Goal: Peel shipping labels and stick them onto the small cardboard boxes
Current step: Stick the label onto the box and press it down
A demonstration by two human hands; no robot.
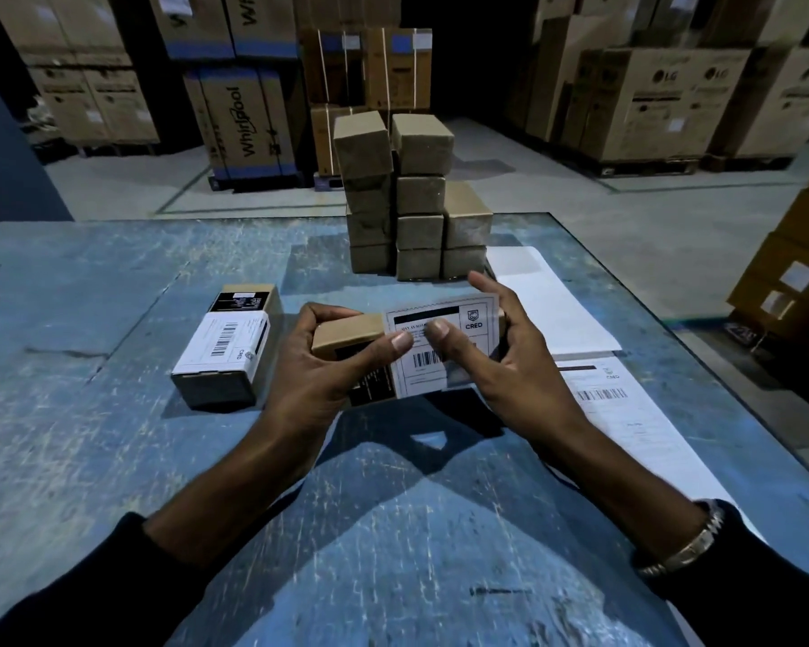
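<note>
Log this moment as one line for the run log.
step: pressing label onto held box | left hand: grips box | right hand: thumb on label | labelled box: left, on table

Two hands are at work, the left hand [318, 366] and the right hand [510, 347], and their shared grip closes on one small box [346, 333] with one label [444, 347] across its top.

Left of the grip lies one more box [225, 347], already carrying a label, so two boxes bear labels.

Beyond the grip stands one stack of plain boxes [416, 198]; ten show, in three columns of four, four and two, and any behind them are hidden.

Right of the grip lie two label sheets [598, 389] on the desk [90, 436], one overlapping the other.

One bracelet [687, 544] circles the right wrist.
</note>
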